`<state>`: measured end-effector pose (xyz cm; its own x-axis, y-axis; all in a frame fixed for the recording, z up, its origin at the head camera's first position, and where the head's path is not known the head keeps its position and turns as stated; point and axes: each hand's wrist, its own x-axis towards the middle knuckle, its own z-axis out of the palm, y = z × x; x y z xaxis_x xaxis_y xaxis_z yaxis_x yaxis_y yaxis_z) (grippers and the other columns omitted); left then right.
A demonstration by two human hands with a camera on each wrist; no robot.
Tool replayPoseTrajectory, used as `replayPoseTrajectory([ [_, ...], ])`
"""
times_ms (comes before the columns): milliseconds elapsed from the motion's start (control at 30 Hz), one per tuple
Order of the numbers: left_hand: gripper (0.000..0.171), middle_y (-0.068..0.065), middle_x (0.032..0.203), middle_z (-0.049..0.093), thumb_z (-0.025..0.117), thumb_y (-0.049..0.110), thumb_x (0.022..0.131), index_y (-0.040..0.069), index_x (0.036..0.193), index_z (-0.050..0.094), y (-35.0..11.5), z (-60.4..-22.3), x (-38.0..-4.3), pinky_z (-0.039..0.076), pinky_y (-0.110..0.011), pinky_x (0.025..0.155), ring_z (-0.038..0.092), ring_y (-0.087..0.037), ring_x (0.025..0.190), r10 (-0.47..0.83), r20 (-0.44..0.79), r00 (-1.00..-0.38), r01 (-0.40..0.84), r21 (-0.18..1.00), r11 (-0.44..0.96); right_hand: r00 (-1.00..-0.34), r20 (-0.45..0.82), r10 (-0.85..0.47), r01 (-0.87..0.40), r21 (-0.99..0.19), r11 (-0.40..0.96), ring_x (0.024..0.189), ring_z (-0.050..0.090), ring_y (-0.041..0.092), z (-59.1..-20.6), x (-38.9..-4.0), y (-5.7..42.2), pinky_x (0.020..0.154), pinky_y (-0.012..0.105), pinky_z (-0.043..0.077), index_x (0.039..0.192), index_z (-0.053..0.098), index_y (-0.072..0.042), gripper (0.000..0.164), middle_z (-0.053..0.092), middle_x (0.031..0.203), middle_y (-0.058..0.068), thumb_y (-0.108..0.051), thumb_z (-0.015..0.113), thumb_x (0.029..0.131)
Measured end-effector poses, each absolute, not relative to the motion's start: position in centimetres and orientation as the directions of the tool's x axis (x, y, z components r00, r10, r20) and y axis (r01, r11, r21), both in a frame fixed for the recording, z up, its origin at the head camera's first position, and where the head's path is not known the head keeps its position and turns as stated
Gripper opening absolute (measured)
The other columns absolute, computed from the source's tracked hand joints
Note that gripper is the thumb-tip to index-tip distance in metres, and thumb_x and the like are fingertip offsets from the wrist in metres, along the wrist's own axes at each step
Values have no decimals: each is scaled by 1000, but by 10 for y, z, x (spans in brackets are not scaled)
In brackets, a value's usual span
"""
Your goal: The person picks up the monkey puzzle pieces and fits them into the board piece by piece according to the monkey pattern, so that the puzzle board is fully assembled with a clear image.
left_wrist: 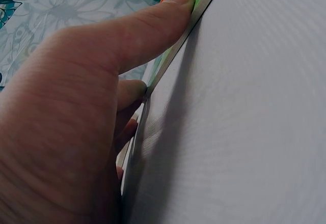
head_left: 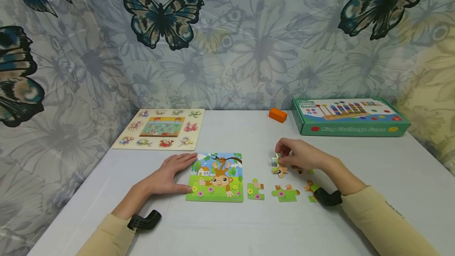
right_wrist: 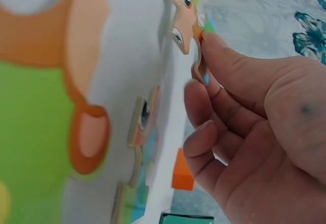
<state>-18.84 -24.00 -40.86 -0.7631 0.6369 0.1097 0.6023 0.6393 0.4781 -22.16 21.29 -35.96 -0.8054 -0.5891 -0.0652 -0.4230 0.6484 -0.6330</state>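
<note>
The square monkey picture puzzle (head_left: 217, 183) lies flat on the table in the head view. My left hand (head_left: 167, 175) rests along its left side, fingers at the upper corner and thumb on the lower edge. The left wrist view shows that thumb (left_wrist: 153, 28) on the puzzle's thin rim. To the right, my right hand (head_left: 303, 155) pinches a loose jigsaw piece (right_wrist: 184, 15) with part of the monkey's face, between thumb and forefinger. Nearer the front lie a flower piece (head_left: 256, 191), a wider green piece (head_left: 286, 194) and an orange-and-green piece (head_left: 311, 187), partly behind the wrist camera.
Another jigsaw piece (right_wrist: 138, 132) lies under the right hand. At the back left is a sea-animal board (head_left: 192, 139). An orange block (head_left: 278, 115) stands beside a green Ring Challenge Game box (head_left: 355, 129) at the back right. A patterned curtain hangs behind the table.
</note>
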Motion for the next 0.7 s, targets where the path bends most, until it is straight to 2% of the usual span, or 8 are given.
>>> replayPoseTrajectory([
  [233,97,-6,162,34,79,51,79,9,157,39,-240,-407,-188,9,-59,117,25,-33,148,631,87,-771,587,483,650,-785,-59,-617,-435,-657,616,80,56,18,-354,-225,213,72,28,51,104,59,-5,14,60,88,0,-7,70,95],
  [467,96,-8,161,35,79,51,79,8,156,40,-240,-406,-187,10,-60,117,26,-34,148,631,93,-770,589,485,647,-760,-56,-648,-408,-735,542,78,56,21,-347,-228,210,70,27,49,105,59,-1,15,61,86,3,-7,69,96],
  [700,96,-6,161,35,79,51,79,8,156,40,-239,-406,-188,9,-59,117,25,-33,148,628,91,-773,583,492,646,-756,-30,-653,-416,-749,516,78,57,23,-346,-233,190,70,28,48,106,60,-1,18,62,87,2,-8,71,95],
])
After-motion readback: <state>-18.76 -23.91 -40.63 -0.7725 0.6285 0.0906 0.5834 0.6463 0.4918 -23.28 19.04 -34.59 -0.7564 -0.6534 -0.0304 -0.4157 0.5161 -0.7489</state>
